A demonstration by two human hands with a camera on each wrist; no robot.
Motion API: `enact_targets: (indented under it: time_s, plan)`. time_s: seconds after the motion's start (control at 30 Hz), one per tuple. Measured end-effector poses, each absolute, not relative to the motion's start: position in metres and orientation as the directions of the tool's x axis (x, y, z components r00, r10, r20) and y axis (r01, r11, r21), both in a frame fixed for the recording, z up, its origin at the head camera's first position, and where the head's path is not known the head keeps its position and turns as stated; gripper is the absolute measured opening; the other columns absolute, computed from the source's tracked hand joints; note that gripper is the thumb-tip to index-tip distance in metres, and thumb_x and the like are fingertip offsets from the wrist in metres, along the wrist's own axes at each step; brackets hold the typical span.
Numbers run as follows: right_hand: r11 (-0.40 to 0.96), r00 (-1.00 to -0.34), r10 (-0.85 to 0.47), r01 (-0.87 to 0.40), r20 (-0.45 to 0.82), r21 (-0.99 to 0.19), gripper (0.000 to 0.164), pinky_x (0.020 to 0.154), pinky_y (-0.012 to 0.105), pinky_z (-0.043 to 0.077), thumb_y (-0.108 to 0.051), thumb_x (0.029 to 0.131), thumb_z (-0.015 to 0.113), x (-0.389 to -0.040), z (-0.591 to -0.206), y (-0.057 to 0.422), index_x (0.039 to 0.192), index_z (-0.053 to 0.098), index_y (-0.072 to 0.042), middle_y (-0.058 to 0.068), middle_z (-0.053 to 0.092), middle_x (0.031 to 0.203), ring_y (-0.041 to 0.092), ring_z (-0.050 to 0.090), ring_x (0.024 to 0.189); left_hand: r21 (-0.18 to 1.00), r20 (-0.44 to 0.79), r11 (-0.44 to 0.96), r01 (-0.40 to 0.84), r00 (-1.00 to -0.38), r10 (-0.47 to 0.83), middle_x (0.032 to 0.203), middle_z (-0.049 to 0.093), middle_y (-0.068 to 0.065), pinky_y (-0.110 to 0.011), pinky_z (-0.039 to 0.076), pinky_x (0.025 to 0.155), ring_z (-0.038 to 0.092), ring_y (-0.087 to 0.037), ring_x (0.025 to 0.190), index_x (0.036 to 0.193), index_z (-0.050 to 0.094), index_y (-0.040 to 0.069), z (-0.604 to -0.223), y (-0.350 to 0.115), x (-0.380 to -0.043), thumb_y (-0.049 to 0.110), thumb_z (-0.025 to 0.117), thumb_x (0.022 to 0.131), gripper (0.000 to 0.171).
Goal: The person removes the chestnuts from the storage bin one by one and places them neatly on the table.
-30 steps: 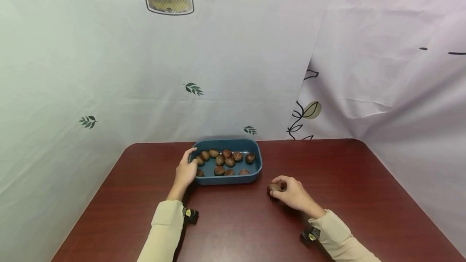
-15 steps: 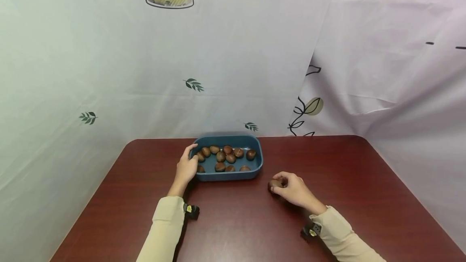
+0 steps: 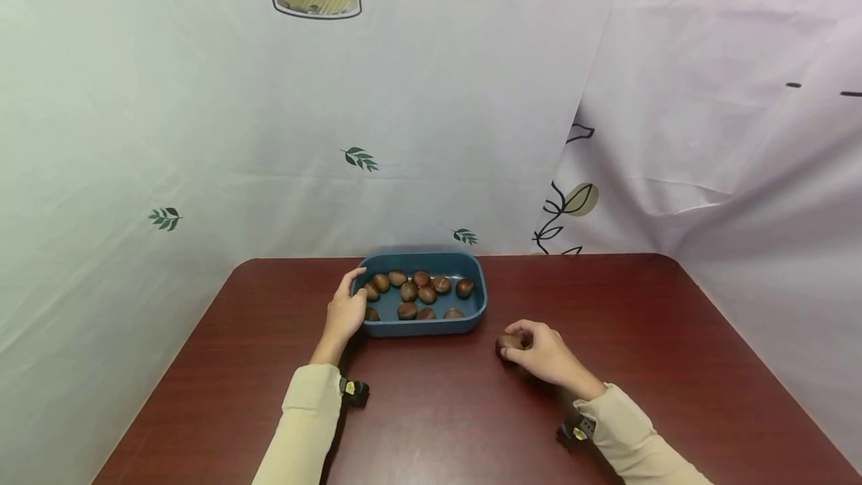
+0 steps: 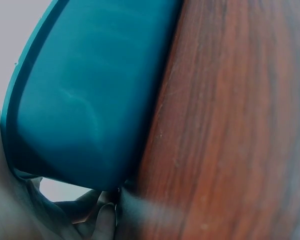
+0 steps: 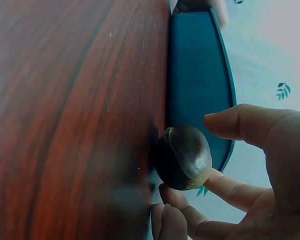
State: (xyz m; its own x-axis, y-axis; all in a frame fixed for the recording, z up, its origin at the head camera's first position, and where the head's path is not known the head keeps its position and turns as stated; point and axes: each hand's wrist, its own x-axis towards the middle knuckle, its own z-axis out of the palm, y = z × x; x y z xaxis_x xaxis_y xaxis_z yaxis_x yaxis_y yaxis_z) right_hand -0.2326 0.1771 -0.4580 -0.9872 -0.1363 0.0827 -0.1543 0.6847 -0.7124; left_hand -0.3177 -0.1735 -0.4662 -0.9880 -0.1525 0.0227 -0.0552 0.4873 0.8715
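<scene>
A blue rectangular tray [image 3: 420, 328] with rounded corners stands at the far side of the table, holding several brown chestnuts [image 3: 407, 310]. My left hand [image 3: 346, 314] grips its left end, thumb and forefinger at the rim; the left wrist view shows the tray wall [image 4: 90, 100] close up, with fingers bent in against its end. To the right and nearer, my right hand [image 3: 544, 352] has thumb and forefinger around a single chestnut [image 3: 509, 346] low at the tabletop. In the right wrist view this dark, glossy chestnut [image 5: 184, 157] sits between the thumb [image 5: 235, 122] and the other fingers.
The reddish-brown wooden table [image 3: 431, 410] has rounded far corners. White cloth [image 3: 431, 96] printed with leaves hangs right behind it and along both sides. A small black wrist camera [image 3: 355, 393] is strapped to the left wrist, another [image 3: 575, 431] to the right.
The head view has shifted slightly. Both hands, the tray and the chestnuts keep their places, the right hand staying at the single chestnut.
</scene>
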Motion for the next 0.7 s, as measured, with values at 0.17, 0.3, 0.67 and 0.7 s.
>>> enact_targets:
  time_s: [0.17, 0.3, 0.67, 0.7]
  plan:
    - [0.679, -0.987, -0.133, -0.155, 0.087, -0.718, 0.03, 0.071, 0.032, 0.046, -0.017, 0.079, 0.08, -0.2324, -0.4581, 0.1756, 0.106, 0.072, -0.007, -0.001, 0.065, 0.086, 0.014, 0.058, 0.079, 0.87, 0.018, 0.49, -0.059, -0.988, -0.152, 0.083, 0.05, -0.011, -0.033, 0.032, 0.051, 0.025, -0.013, 0.046, 0.148, 0.042, 0.03, -0.4658, -0.1737, -0.3179, 0.022, 0.038, 0.101, 0.048]
    - [0.68, -0.987, -0.135, -0.156, 0.087, -0.717, 0.031, 0.072, 0.032, 0.046, -0.018, 0.079, 0.08, -0.2314, -0.4567, 0.1745, 0.107, 0.071, -0.007, -0.001, 0.066, 0.088, 0.014, 0.059, 0.08, 0.871, 0.018, 0.488, -0.06, -0.988, -0.152, 0.083, 0.05, -0.011, -0.033, 0.032, 0.052, 0.026, -0.014, 0.047, 0.147, 0.043, 0.031, -0.4654, -0.1732, -0.3178, 0.022, 0.039, 0.1, 0.047]
    - [0.695, -0.986, -0.144, -0.165, 0.089, -0.7, 0.035, 0.075, 0.035, 0.048, -0.02, 0.079, 0.08, -0.2302, -0.4548, 0.1722, 0.11, 0.07, -0.007, 0.001, 0.066, 0.093, 0.015, 0.061, 0.084, 0.873, 0.021, 0.486, -0.05, -0.99, -0.14, 0.091, 0.053, -0.013, -0.033, 0.032, 0.052, 0.025, -0.014, 0.047, 0.148, 0.042, 0.03, -0.4657, -0.1746, -0.3181, 0.022, 0.039, 0.101, 0.048]
    - [0.698, -0.985, -0.144, -0.166, 0.09, -0.697, 0.036, 0.076, 0.035, 0.048, -0.02, 0.079, 0.08, -0.2301, -0.4547, 0.1721, 0.11, 0.07, -0.007, 0.001, 0.066, 0.093, 0.015, 0.061, 0.084, 0.873, 0.021, 0.485, -0.051, -0.99, -0.142, 0.094, 0.054, -0.013, -0.033, 0.032, 0.053, 0.025, -0.014, 0.048, 0.148, 0.042, 0.03, -0.4656, -0.1745, -0.318, 0.022, 0.039, 0.101, 0.048]
